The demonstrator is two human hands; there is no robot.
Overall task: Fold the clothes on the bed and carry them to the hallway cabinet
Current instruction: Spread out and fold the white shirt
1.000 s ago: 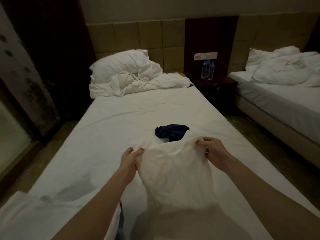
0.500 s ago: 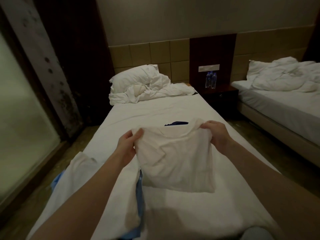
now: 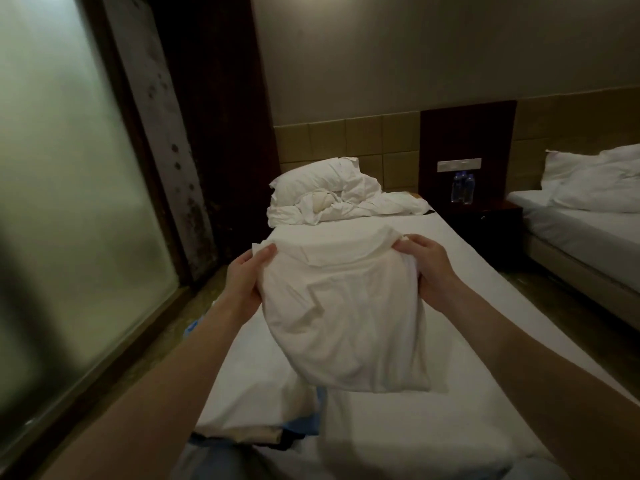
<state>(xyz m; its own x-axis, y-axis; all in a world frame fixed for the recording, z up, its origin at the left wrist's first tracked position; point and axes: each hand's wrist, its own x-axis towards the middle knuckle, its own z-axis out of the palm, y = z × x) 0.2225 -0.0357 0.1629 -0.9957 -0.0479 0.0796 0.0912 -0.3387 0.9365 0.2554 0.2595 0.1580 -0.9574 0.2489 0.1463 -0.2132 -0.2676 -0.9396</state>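
Between hands [image 3: 339, 275], white garment [image 3: 346, 313] held above bed [image 3: 450, 358]

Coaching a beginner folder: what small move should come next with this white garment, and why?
Probably lower the white garment flat onto the bed. Left hand and right hand hold its top corners in the air, and it hangs rumpled.

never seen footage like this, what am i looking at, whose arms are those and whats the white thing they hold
There is no machine here: a camera worn on a person's head looks forward and down, so the bare arms are that person's own. The left hand and right hand each grip a side of a folded white cloth garment, held up above the white-sheeted bed. A crumpled white pillow and duvet lie at the bed's head. Two clear plastic water bottles stand on the dark wooden nightstand.
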